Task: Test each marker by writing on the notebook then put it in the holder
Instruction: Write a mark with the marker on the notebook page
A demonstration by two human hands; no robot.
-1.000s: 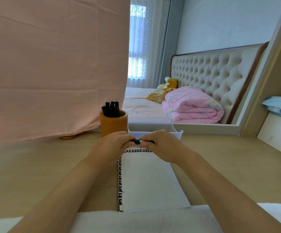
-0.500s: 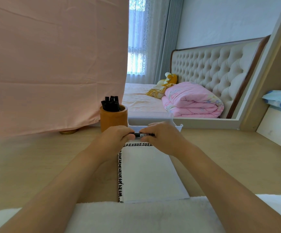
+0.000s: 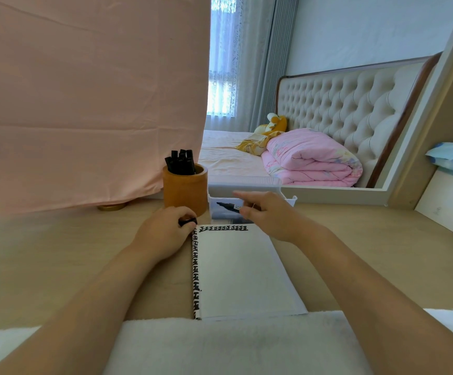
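Note:
An open notebook (image 3: 241,269) lies on the wooden desk, with black marker strokes along its top and left edges. My right hand (image 3: 268,215) holds an uncapped black marker (image 3: 228,206) above the notebook's far edge, tip pointing left. At the notebook's top left corner, my left hand (image 3: 163,234) rests on the desk, pinching the black cap (image 3: 188,221). A round wooden holder (image 3: 186,190) stands just behind my left hand, with several black markers (image 3: 180,162) upright in it.
A clear plastic box (image 3: 247,185) sits behind the notebook, to the right of the holder. A pink cloth (image 3: 84,104) hangs over the back left. A white box (image 3: 447,204) stands at the far right. A white towel (image 3: 220,345) covers the front edge.
My hands, joined on the capped marker before, have pulled apart. The cap has come off in my left hand, which dropped to the desk; my right hand moved right with the marker.

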